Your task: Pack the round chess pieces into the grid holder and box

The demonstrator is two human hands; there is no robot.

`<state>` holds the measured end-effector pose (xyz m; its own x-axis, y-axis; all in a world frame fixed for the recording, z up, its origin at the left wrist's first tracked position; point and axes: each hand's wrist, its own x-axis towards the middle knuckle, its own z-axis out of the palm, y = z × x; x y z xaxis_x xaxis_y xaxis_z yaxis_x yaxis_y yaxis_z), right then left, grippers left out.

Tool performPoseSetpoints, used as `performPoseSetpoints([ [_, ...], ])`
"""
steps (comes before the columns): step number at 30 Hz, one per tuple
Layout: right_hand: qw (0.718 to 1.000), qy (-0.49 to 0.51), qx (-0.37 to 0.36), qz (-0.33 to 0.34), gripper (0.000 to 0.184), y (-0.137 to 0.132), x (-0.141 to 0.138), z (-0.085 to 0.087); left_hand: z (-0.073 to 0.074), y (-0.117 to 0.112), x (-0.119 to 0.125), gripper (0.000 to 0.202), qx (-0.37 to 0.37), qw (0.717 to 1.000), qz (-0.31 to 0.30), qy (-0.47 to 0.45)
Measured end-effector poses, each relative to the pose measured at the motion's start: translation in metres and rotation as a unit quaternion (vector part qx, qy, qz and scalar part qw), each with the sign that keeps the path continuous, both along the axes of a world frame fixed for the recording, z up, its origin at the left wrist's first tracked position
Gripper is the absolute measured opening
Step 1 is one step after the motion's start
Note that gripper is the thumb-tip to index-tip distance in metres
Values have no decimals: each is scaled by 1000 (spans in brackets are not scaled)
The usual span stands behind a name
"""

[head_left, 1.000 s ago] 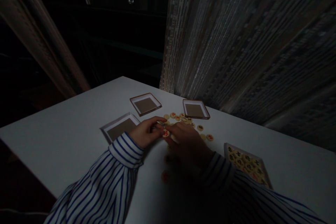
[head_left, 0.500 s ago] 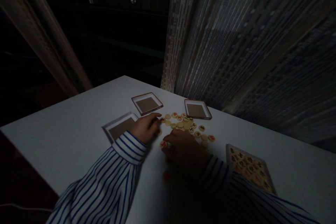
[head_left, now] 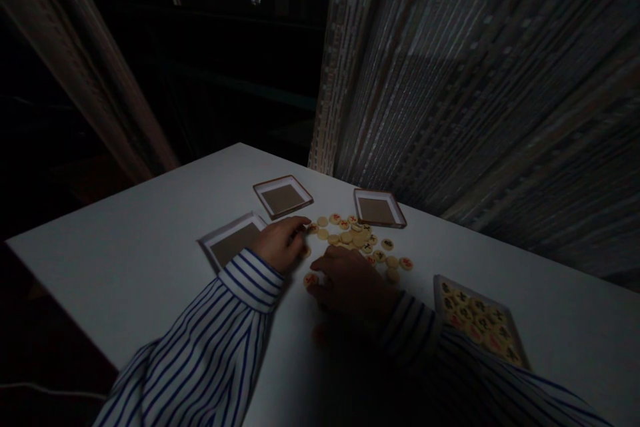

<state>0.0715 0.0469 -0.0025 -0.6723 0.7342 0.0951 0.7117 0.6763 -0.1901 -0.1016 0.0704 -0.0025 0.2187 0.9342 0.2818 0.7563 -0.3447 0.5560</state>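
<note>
My right hand [head_left: 353, 283] is low over the table, thumb and forefinger closed at a round Chinese chess piece [head_left: 311, 279] with a red character. Its other fingers are partly lost in shadow. My left hand [head_left: 281, 244] has its forefinger stretched towards a piece [head_left: 313, 229] at the left edge of a loose pile of chess pieces [head_left: 359, 239]. The left fingers are loosely bent and apart. Another piece [head_left: 305, 251] shows just beside the left thumb. Some pieces in the pile lie face up with red or black characters, others blank side up.
Behind the left hand lies a pale shallow tray [head_left: 213, 257]. Two brown-rimmed box trays [head_left: 257, 193] [head_left: 403, 219] stand farther back. At right, a tray [head_left: 520, 340] holds rows of pieces. One dim piece [head_left: 320, 333] lies in shadow near me. A curtain [head_left: 450, 80] hangs past the table edge.
The red-marked piece at my right fingertips has shifted slightly towards me and tilted. My left hand stays nearly in place, and the view has turned a little.
</note>
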Motion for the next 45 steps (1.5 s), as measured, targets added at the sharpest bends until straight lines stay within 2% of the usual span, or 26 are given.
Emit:
performPoseSetpoints([
  [3, 1000, 5, 12, -9, 27, 7, 6, 4, -3, 2, 0, 36, 9, 1000, -3, 16],
  [9, 999, -22, 21, -11, 21, 22, 15, 5, -6, 4, -2, 32, 43, 998, -34, 29],
  [25, 994, -101, 28, 8, 20, 26, 0, 11, -5, 4, -2, 31, 50, 997, -36, 51],
  [30, 998, -56, 13, -8, 22, 26, 0, 10, -5, 4, -2, 31, 54, 997, -42, 42],
  [34, 997, 50, -28, -57, 25, 27, 2, 11, -5, 3, -2, 35, 68, 997, -33, 31],
  [38, 965, 184, -140, -124, 23, 30, 4, 11, -6, 2, 0, 36, 88, 996, -26, -1],
  [42, 887, 317, -288, -173, 21, 32, 3, 13, -2, -2, 2, 33, 100, 994, -36, -31],
  [45, 832, 380, -357, -187, 20, 33, 3, 15, 2, -5, 4, 30, 103, 992, -58, -50],
])
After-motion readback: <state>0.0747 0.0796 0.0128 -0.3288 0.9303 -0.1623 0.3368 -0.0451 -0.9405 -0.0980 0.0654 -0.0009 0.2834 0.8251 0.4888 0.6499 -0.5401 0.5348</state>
